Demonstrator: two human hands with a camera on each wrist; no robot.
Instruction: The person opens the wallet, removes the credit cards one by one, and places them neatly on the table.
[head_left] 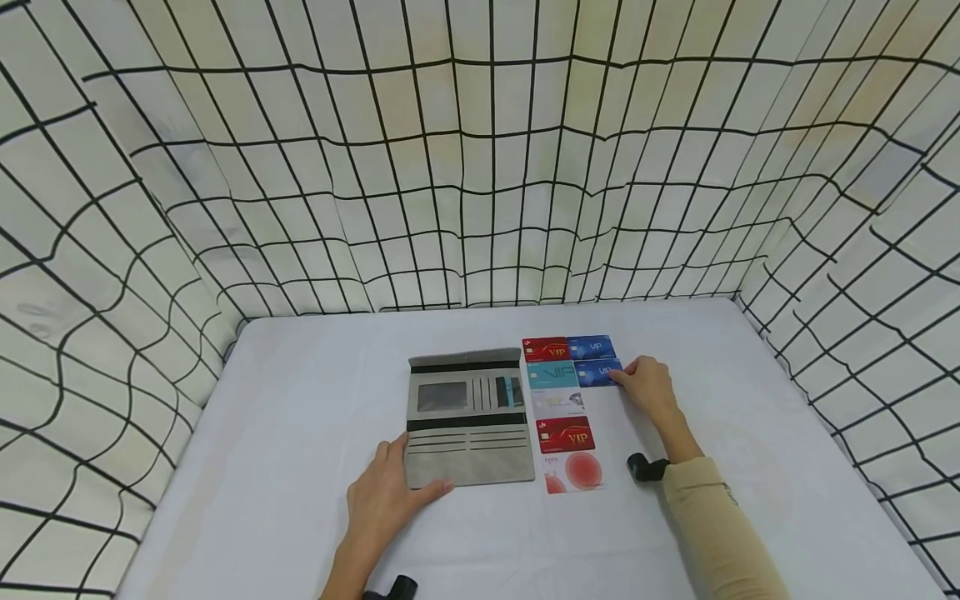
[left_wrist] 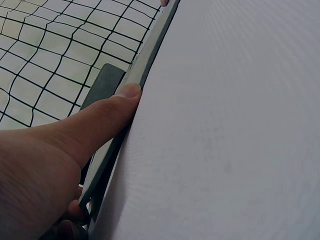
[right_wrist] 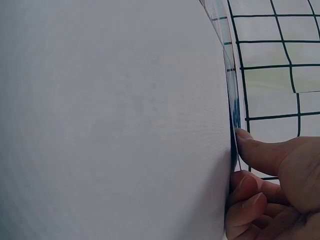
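Note:
An open grey wallet (head_left: 468,462) lies flat on the white table, with card slots, a clear window and a blue-and-black card (head_left: 510,392) tucked into its upper right slots. My left hand (head_left: 385,492) holds the wallet's lower left corner, thumb on the bottom edge and fingers along the left side. In the left wrist view the thumb (left_wrist: 107,112) presses that edge. My right hand (head_left: 651,387) pinches the right end of the lower blue VIP card (head_left: 592,373). Thumb and curled fingers (right_wrist: 246,187) meet at its edge in the right wrist view.
Beside the wallet are a red VIP card (head_left: 545,349), another blue card (head_left: 592,347), a teal card (head_left: 552,375), a whitish card (head_left: 555,404), a second red card (head_left: 566,435) and a white card with red circles (head_left: 573,473). Black-gridded white walls (head_left: 480,200) surround the table (head_left: 300,400).

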